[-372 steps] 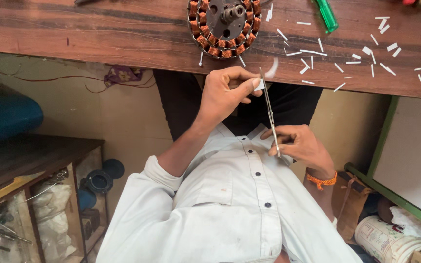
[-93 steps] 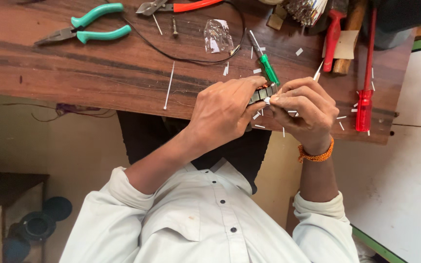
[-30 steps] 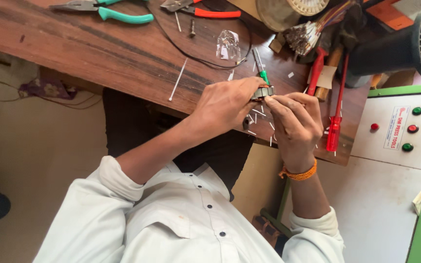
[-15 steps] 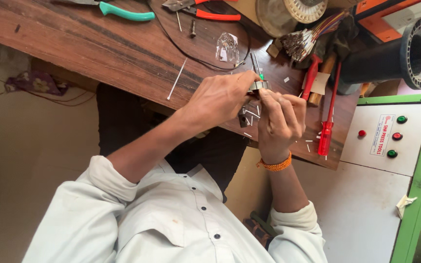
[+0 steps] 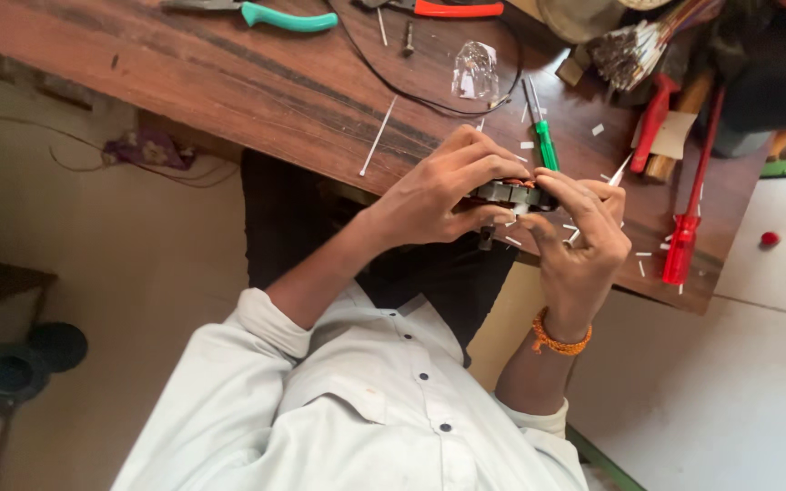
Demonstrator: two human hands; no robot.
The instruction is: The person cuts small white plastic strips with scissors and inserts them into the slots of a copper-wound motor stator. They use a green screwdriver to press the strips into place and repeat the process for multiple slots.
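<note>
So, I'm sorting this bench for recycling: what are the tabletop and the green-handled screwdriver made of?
Tabletop: looks like dark, worn wood, with streaky grain and scratches. Green-handled screwdriver: smooth glossy handle, probably plastic; the grey shaft looks like metal.

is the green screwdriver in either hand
No, the green screwdriver lies on the bench beyond the hands, which both grip a small dark stator.

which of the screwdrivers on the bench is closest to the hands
The green-handled screwdriver. It lies just above the fingers holding the dark ring-shaped part, while the red-handled screwdriver lies off to the side by the bench edge.
</note>
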